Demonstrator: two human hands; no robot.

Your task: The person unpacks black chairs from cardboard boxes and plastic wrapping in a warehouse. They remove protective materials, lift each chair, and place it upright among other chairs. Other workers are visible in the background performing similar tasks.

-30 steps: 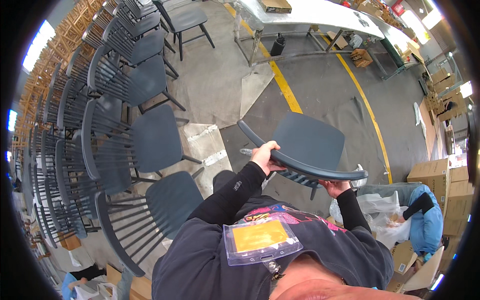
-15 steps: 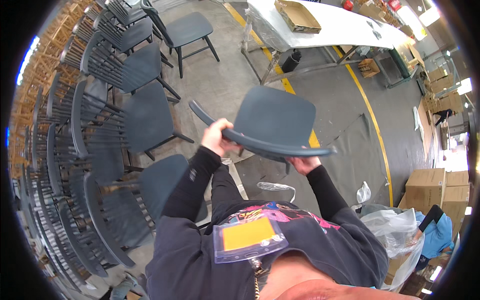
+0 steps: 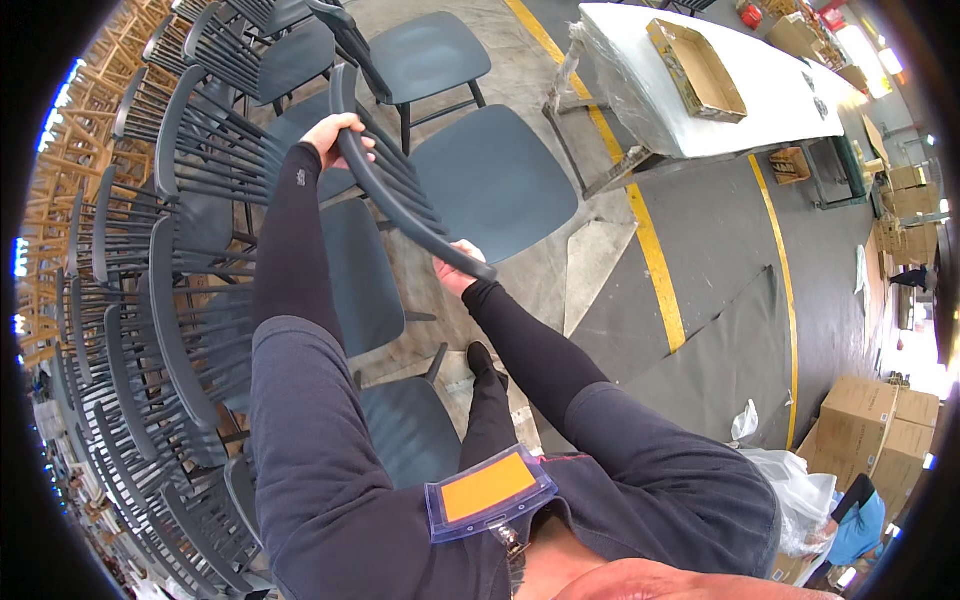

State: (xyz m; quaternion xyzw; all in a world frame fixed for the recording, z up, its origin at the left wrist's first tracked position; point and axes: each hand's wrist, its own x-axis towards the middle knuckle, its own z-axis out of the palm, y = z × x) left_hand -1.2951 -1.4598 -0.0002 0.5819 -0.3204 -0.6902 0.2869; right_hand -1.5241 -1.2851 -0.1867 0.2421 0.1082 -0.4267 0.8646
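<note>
A dark grey wooden chair (image 3: 495, 183) with a spindle back is held out before me, its seat facing up and away. My left hand (image 3: 338, 143) is closed round the far left part of its curved top rail. Near the rail's other end, my right hand (image 3: 459, 266) grips it, the fingers partly hidden beneath the wood. The chair's legs are hidden under its seat. Close by my left arm stand matching grey chairs (image 3: 362, 262), and another grey chair (image 3: 430, 55) is just beyond the held one.
Rows of grey chairs (image 3: 180, 320) crowd the left side, with bare wooden frames (image 3: 90, 130) behind. At far right is a plastic-covered table (image 3: 640, 95) bearing an open cardboard box (image 3: 700, 72). Stacked cartons (image 3: 855, 425) and a person in blue (image 3: 858, 535) are at lower right.
Both my hands have carried the chair forward and left, turning it so the rail slants. It is now beside the standing rows. My arms are stretched further out.
</note>
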